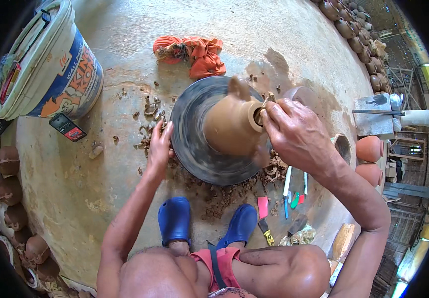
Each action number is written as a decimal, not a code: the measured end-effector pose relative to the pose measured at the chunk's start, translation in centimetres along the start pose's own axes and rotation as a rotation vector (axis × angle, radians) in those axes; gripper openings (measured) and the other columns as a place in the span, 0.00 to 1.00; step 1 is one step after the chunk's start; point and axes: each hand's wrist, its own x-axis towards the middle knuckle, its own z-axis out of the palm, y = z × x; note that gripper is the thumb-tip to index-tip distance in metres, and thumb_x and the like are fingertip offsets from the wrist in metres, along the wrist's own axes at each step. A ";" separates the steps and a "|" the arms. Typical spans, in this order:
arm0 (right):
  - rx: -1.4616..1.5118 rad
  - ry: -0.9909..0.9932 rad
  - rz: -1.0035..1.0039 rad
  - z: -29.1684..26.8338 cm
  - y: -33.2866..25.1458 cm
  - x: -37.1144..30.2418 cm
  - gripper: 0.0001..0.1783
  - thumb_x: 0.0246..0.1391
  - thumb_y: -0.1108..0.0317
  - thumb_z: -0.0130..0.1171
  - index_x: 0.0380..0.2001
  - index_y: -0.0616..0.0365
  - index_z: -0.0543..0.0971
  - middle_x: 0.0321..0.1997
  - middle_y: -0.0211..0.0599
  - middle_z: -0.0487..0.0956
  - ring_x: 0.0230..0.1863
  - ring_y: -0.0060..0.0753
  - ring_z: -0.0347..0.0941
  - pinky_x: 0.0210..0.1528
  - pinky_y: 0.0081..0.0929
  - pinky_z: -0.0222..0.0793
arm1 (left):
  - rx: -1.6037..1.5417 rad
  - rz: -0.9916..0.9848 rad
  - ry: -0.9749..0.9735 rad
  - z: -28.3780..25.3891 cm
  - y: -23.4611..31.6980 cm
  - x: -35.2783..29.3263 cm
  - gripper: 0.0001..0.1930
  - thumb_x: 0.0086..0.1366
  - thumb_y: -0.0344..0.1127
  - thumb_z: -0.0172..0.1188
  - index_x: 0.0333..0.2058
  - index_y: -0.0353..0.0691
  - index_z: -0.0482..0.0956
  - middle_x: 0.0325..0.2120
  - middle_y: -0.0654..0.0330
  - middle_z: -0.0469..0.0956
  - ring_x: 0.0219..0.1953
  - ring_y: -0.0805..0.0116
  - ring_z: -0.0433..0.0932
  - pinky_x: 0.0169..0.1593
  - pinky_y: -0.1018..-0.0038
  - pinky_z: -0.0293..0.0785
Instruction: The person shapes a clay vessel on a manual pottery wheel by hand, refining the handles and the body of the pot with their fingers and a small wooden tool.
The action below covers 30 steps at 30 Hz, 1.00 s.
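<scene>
A brown clay pot [227, 126] with a narrow neck stands on a round dark potter's wheel [188, 141], whose surface is smeared by spinning. Blurred lumps stick out from the pot's far and near sides, perhaps a spout and a handle. My right hand [296, 131] is at the mouth of the pot, fingers pinched at the rim; a small twisted brown bit shows by the fingertips, too small to name. Against the wheel's left edge rests my left hand [160, 149], its fingers stretched out and holding nothing.
Clay shavings [214, 201] litter the floor around the wheel. An orange cloth bundle [194, 52] lies beyond it. At left stand a white bucket [45, 64] and a phone [67, 127]. Scrapers [263, 207] lie near my blue clogs [174, 221]. Several pots [10, 191] line both sides.
</scene>
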 end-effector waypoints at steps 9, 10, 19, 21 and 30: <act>-0.036 0.054 0.006 0.5 -0.7 -0.4 0.11 0.49 0.70 0.65 0.32 0.70 0.86 0.37 0.46 0.80 0.45 0.44 0.81 0.49 0.38 0.80 | 0.046 -0.426 -0.518 4.4 -8.7 -10.7 0.38 0.79 0.65 0.51 0.65 0.30 0.71 0.51 0.44 0.85 0.29 0.63 0.87 0.37 0.67 0.84; -0.014 0.073 0.019 0.4 -1.1 0.5 0.12 0.49 0.70 0.65 0.32 0.69 0.86 0.37 0.46 0.80 0.45 0.44 0.81 0.49 0.38 0.80 | -0.014 -0.597 -0.840 2.6 -11.8 -10.7 0.35 0.79 0.63 0.56 0.62 0.32 0.71 0.48 0.48 0.86 0.31 0.65 0.86 0.34 0.70 0.82; -0.044 -0.033 0.082 0.4 -0.8 1.2 0.19 0.48 0.71 0.62 0.43 0.73 0.84 0.43 0.49 0.81 0.48 0.47 0.79 0.54 0.40 0.78 | -0.160 -0.030 0.036 -0.3 -0.7 -0.6 0.47 0.78 0.65 0.56 0.79 0.35 0.54 0.58 0.47 0.80 0.56 0.58 0.80 0.59 0.62 0.76; -0.033 -0.028 0.091 0.7 -0.8 1.3 0.19 0.48 0.72 0.62 0.43 0.73 0.84 0.42 0.48 0.81 0.48 0.47 0.79 0.54 0.40 0.78 | 0.055 0.040 0.112 2.3 -1.7 -3.6 0.47 0.78 0.68 0.52 0.77 0.32 0.56 0.58 0.41 0.79 0.59 0.53 0.79 0.63 0.61 0.75; 0.007 -0.057 0.129 -0.4 -1.9 0.4 0.11 0.48 0.71 0.63 0.34 0.68 0.85 0.36 0.46 0.80 0.42 0.44 0.79 0.47 0.39 0.77 | -0.094 -0.542 -0.301 4.7 -7.0 -11.3 0.43 0.74 0.69 0.59 0.65 0.31 0.65 0.54 0.47 0.81 0.34 0.64 0.86 0.31 0.68 0.83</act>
